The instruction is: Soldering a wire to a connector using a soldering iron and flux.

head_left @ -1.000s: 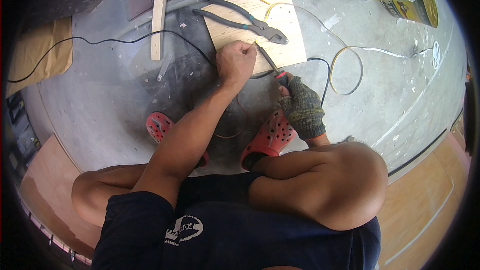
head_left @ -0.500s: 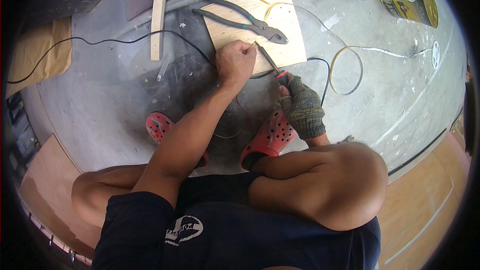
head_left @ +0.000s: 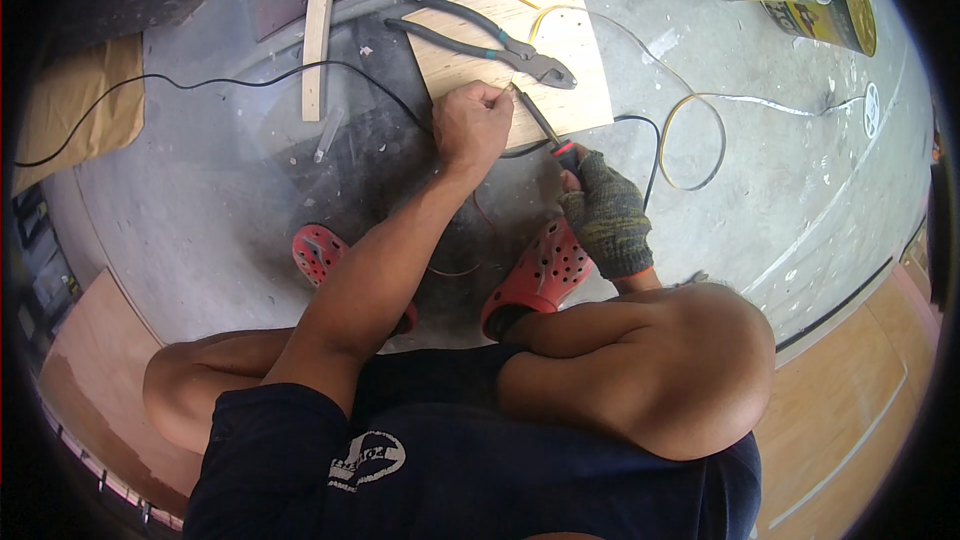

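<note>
Over the near edge of a pale plywood board (head_left: 590, 50), my bare left hand (head_left: 472, 130) is closed in a pinch. A thin wire's tip seems to show at its fingertips; a thin reddish wire (head_left: 484, 212) hangs below the hand. My right hand (head_left: 608, 215), in a dark knitted fingerless glove, is wrapped round the black and red handle of a soldering iron (head_left: 540, 118). Its tip points up-left, close beside the left fingertips; contact is unclear. Long-handled grey pliers (head_left: 520, 56) lie across the board, just beyond my left hand.
A yellow and white cable (head_left: 722, 140) loops on the concrete floor to the right. A black cord (head_left: 260, 78) crosses from the left. A wooden strip (head_left: 316, 40) lies left of the board. Tins (head_left: 825, 20) stand far right. My red clogs (head_left: 545, 270) are below my hands.
Both hands stay nearly in place. The right hand and soldering iron have shifted only very slightly.
</note>
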`<state>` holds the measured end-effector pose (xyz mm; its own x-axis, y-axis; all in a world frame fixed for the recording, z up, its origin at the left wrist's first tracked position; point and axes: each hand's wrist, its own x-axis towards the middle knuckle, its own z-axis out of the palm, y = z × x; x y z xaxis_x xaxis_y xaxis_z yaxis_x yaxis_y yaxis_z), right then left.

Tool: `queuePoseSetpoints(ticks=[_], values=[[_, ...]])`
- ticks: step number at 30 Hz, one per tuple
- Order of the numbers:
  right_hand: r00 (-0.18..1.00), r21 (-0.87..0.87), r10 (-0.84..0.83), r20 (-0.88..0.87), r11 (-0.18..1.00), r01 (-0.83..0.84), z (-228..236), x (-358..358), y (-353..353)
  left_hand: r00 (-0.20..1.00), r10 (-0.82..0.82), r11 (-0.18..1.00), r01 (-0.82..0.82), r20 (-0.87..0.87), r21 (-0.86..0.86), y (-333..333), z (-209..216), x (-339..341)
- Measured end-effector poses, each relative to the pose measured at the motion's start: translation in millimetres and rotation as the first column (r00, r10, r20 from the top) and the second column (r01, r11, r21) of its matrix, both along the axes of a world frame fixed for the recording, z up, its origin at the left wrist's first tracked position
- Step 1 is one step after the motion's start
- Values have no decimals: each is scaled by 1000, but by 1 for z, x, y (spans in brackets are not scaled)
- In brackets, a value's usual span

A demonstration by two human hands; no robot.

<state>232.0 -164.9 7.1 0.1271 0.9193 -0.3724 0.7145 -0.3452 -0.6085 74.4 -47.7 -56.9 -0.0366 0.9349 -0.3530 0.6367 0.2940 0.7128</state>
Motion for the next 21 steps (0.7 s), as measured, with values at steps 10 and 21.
queuePoseSetpoints(ticks=[10,21], values=[[1000,-7,10,-7,1000,-10,-2,0,0,999,-35,999,37,-34,35,-1,-1,-1],[997,29,-72,21,997,71,6,6,1,1000,-24,998,24,-5,57,-2,-1,0]])
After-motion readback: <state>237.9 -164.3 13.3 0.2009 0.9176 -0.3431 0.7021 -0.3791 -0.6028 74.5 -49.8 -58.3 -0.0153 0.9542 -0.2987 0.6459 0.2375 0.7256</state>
